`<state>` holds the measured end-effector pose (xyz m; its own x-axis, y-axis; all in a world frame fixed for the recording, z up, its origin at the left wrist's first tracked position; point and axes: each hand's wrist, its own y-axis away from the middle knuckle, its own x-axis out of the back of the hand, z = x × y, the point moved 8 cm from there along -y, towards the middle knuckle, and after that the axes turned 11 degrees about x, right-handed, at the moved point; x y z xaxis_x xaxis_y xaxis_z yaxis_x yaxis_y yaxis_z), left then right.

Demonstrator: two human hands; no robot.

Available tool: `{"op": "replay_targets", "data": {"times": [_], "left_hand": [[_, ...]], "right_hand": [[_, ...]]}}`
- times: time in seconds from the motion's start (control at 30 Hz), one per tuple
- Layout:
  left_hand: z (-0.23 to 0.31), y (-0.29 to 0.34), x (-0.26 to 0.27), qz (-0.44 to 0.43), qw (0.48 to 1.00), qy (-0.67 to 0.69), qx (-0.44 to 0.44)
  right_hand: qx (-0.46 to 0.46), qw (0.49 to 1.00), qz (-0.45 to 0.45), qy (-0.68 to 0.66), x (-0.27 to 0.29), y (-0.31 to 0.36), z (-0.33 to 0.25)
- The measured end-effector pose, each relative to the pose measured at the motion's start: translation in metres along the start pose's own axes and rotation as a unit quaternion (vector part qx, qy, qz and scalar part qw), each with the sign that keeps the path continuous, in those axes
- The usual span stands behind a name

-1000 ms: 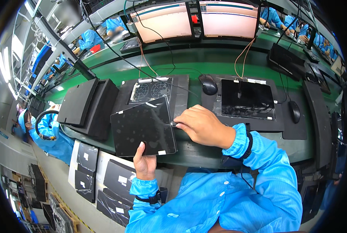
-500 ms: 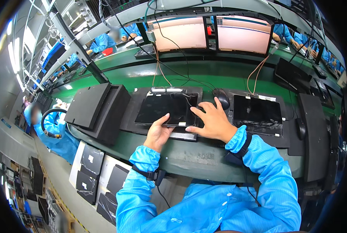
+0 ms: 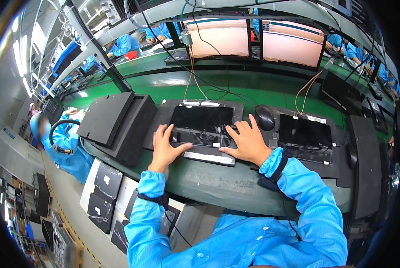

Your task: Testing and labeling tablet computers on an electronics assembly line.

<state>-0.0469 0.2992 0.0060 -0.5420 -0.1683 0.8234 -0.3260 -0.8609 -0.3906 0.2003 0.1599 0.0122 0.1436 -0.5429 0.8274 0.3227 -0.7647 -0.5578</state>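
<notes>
A flat black screen panel (image 3: 203,119) lies on a dark mat (image 3: 162,114) in front of me, its glossy face up with small white tabs along its edges. At its left edge is my left hand (image 3: 166,149), thumb and fingers spread. My right hand (image 3: 249,142) sits by the panel's lower right corner, also with fingers apart. Neither hand is closed round anything; whether the fingertips touch the panel is hard to tell. Below the panel, a dark strip with a white band (image 3: 209,157) lies along the mat's near edge.
To the right lies a second black panel (image 3: 305,136), cabled at its top. A black mouse (image 3: 264,117) sits between the panels. Black foam blocks (image 3: 115,120) stand at left, another (image 3: 365,165) at right. Two lit monitors (image 3: 294,42) stand behind. Co-workers in blue (image 3: 68,147) sit nearby.
My left hand has let go of the panel's near edge and moved left and up, spreading open. The panel, tilted up before, now lies flat. The whole view has shifted slightly.
</notes>
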Motion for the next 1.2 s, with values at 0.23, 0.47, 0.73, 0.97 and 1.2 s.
{"op": "replay_targets", "data": {"times": [0.23, 0.47, 0.73, 0.97, 1.2], "left_hand": [[-0.023, -0.018, -0.017, -0.067, 0.996, 0.024, 0.045], [-0.028, -0.025, -0.040, -0.040, 0.998, 0.022, -0.043], [-0.010, -0.001, -0.013, -0.054, 0.998, 0.037, 0.004], [0.119, 0.067, 0.000, -0.105, 0.958, 0.246, -0.103], [0.202, 0.117, 0.013, -0.099, 0.932, 0.261, -0.232]], "right_hand": [[-0.011, 1.000, 0.016, -0.012, -0.010, -0.002, 0.003], [0.011, 0.999, -0.031, -0.040, 0.033, 0.011, -0.014], [-0.346, 0.904, -0.050, 0.246, 0.261, 0.258, 0.032], [-0.646, 0.709, -0.188, 0.212, 0.311, 0.459, 0.039], [-0.442, 0.782, 0.001, 0.440, 0.360, 0.385, 0.025]]}}
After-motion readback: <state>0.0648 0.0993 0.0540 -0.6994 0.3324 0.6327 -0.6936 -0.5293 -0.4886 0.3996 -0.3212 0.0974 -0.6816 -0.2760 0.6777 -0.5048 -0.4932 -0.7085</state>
